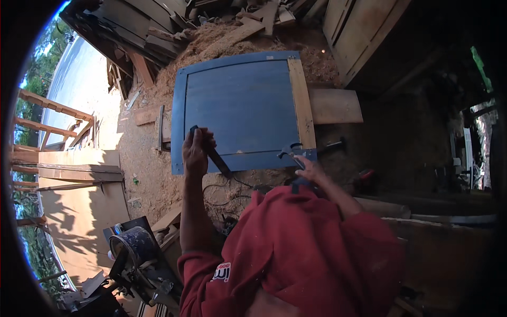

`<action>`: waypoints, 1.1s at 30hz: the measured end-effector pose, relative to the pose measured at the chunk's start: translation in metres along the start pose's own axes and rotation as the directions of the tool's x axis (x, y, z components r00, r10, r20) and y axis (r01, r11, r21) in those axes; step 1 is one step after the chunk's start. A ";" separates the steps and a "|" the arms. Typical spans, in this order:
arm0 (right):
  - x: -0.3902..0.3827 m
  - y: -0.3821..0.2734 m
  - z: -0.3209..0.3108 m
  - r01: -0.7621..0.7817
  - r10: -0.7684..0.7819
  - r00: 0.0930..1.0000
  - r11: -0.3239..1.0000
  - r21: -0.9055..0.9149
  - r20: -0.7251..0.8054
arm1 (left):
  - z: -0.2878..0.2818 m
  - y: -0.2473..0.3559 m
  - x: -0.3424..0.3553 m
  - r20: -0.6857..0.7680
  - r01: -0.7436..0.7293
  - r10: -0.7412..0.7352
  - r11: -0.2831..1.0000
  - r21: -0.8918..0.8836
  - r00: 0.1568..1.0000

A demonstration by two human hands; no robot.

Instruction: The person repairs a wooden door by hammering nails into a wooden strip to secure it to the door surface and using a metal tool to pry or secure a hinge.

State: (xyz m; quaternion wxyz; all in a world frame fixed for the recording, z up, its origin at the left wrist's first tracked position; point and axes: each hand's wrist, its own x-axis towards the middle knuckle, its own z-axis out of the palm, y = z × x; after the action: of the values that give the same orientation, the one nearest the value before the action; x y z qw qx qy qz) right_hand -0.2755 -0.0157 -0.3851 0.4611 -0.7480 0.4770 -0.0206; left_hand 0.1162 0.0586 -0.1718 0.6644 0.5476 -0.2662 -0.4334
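This looks like a woodworking workshop, with sawdust [323,68] underfoot, heaped wood offcuts [269,17] and a hammer [291,152].

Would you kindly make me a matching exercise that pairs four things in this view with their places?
Things:
1. hammer
2. bucket
3. bare wood strip
4. dark bar

Places:
A. along the blue panel's right side
B. in the left hand
C. in the right hand
D. lower left of the picture

Pairs: 1-C, 2-D, 3-A, 4-B

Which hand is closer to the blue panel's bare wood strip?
Right. The right hand, holding a hammer, is just below the strip; the left hand is over the left side of the panel.
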 end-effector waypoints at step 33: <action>-0.122 0.086 0.002 -0.238 0.659 0.595 0.691 0.683 -0.460 | 0.313 -0.394 0.012 0.440 0.117 -0.601 0.668 0.735 0.668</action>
State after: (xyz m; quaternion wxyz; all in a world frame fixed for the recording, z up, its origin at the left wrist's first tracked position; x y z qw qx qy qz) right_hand -0.4013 0.0648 -0.3974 0.4384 -0.3639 0.7632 -0.3048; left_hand -0.2491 -0.1171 -0.4699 0.1857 0.5992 -0.4903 -0.6050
